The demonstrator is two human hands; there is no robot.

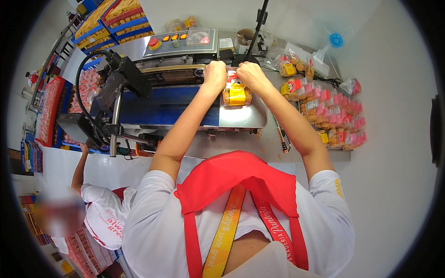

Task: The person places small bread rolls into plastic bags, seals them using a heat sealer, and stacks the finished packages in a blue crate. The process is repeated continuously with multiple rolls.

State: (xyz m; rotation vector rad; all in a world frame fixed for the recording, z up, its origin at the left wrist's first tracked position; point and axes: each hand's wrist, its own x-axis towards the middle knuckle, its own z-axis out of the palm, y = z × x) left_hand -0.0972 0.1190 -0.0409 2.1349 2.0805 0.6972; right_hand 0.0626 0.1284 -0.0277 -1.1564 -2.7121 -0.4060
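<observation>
Clear plastic shows round the bag of biscuits (237, 95) I see just above the middle of the frame, with a red and yellow label on its front. My left hand (215, 74) has its fingers closed on the bag's top left corner, and my right hand (249, 74) pinches the top right corner the same way. The bag lies on the steel plate at the right end of the sealing machine (181, 46), beside its blue belt (167, 105). To the right of the frame, a heap of filled packets (333, 113) rests on the tabletop (232, 146). At lower left, another person in a white shirt (104, 211) stands beside red crates
</observation>
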